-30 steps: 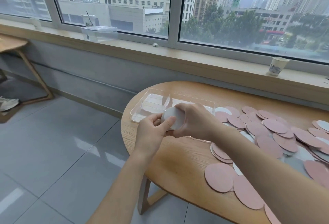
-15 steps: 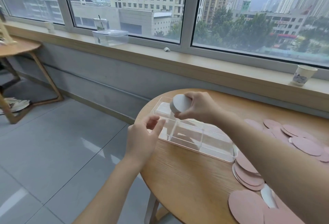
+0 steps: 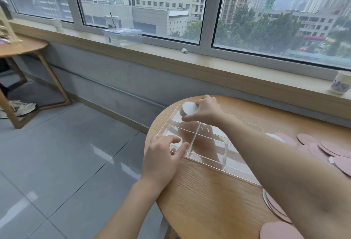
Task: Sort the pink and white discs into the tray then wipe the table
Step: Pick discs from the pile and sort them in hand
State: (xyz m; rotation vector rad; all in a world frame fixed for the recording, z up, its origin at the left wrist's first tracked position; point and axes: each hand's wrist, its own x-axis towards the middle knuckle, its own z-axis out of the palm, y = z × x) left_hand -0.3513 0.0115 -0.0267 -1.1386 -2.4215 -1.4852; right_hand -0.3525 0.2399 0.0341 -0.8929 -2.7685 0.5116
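Observation:
A clear plastic tray with several compartments lies on the left part of the round wooden table. My right hand holds a stack of white discs over the tray's far left compartment. My left hand rests at the tray's near left corner, fingers apart, thumb against the wall, holding nothing. Pink discs lie scattered on the table at the right, with more pink discs near the bottom edge. My right forearm hides part of the tray.
The window ledge behind the table holds a paper cup, a clear lidded box and a drink cup with a straw. A second wooden table stands at the far left, with a shoe under it. Grey tiled floor lies to the left.
My right hand carried the white discs from in front of me out over the tray's far left compartment. My left hand let go of them and came down at the tray's near corner.

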